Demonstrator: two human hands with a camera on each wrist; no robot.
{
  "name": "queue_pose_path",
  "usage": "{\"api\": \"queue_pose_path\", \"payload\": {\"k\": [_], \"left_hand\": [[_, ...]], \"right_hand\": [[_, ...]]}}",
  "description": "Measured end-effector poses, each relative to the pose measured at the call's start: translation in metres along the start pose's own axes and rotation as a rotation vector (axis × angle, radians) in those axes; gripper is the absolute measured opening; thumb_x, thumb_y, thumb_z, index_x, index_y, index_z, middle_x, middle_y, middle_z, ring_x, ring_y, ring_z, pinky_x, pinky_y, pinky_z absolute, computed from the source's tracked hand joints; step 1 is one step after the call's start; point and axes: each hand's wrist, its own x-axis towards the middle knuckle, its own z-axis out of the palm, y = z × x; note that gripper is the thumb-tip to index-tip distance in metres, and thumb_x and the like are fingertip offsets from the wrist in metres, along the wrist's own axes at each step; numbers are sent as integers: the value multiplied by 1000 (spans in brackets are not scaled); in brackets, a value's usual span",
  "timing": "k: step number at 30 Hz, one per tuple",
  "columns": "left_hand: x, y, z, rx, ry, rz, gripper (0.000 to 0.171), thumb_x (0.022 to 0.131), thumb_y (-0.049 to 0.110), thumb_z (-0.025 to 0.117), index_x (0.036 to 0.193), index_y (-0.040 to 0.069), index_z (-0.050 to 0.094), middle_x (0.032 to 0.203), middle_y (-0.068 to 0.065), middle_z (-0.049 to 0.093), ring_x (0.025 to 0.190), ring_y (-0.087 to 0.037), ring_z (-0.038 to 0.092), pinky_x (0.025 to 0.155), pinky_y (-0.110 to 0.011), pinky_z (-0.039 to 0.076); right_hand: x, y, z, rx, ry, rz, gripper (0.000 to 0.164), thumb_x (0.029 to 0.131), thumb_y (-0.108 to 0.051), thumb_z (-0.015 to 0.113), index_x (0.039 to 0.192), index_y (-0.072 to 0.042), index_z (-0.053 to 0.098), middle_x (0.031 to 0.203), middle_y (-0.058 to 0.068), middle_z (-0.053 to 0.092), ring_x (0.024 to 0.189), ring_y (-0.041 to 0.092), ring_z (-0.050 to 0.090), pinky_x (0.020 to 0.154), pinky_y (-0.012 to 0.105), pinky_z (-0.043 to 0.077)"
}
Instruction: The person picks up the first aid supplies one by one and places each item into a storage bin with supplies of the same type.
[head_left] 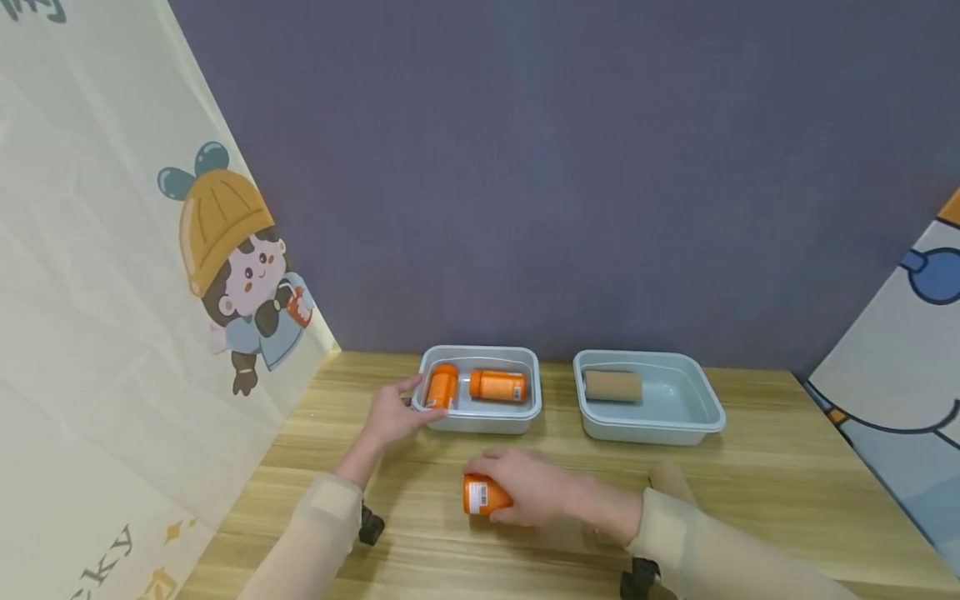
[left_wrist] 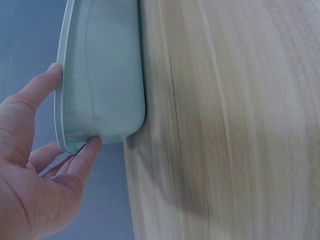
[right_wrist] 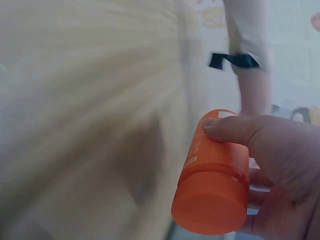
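My right hand [head_left: 528, 487] grips an orange pill bottle [head_left: 480, 494] with a white label, held on its side above the front of the table. In the right wrist view, the thumb lies along the bottle [right_wrist: 215, 170] and the fingers go behind it. My left hand [head_left: 393, 417] holds the left corner of a pale plastic bin [head_left: 480, 425]. The left wrist view shows thumb and fingers on the bin's rim [left_wrist: 59, 110]. Two more orange pill bottles lie inside that bin, one at the left [head_left: 442, 387] and one at the right [head_left: 498, 386].
A second pale bin [head_left: 652, 429] stands to the right, with a brown cardboard tube [head_left: 613, 386] lying in it. Another brown tube [head_left: 671, 481] is partly hidden behind my right forearm. A dark wall [head_left: 562, 183] rises behind the wooden table [head_left: 420, 533].
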Motion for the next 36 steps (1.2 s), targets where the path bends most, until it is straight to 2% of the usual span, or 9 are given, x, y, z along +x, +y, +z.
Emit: {"api": "queue_pose_path", "payload": {"k": [9, 16, 24, 31, 36], "left_hand": [[0, 2, -1, -1, -3, -6, 88, 78, 31, 97, 149, -4, 57, 155, -21, 57, 125, -45, 70, 89, -40, 66], [0, 2, -2, -6, 1, -23, 88, 77, 30, 97, 149, -3, 58, 156, -19, 58, 125, -45, 69, 90, -40, 66], [0, 3, 0, -37, -1, -17, 88, 77, 28, 98, 149, -4, 57, 155, -21, 58, 123, -44, 71, 88, -38, 66], [1, 3, 0, -21, 2, 7, 87, 77, 27, 97, 147, -7, 58, 153, -23, 59, 121, -44, 71, 92, -42, 65], [0, 3, -1, -14, -1, -2, 86, 79, 27, 96, 148, -7, 57, 154, -22, 58, 124, -44, 70, 95, -44, 64]], "right_hand": [[20, 32, -45, -13, 164, 53, 64, 87, -23, 88, 144, -13, 63, 135, 4, 71, 113, 19, 68, 92, 38, 61], [40, 51, -57, -42, 168, 70, 65, 87, -23, 88, 146, -13, 62, 152, 13, 62, 126, 28, 67, 94, 41, 62], [52, 57, -64, -13, 194, 46, 59, 87, -19, 88, 140, -11, 63, 129, 3, 71, 101, 17, 65, 85, 33, 59], [60, 63, -66, -18, 201, 73, 62, 87, -19, 88, 143, -11, 63, 134, 6, 72, 100, 17, 66, 86, 32, 59], [66, 68, -67, -30, 205, 70, 60, 87, -18, 87, 141, -8, 64, 126, 5, 73, 93, 16, 64, 81, 32, 57]]}}
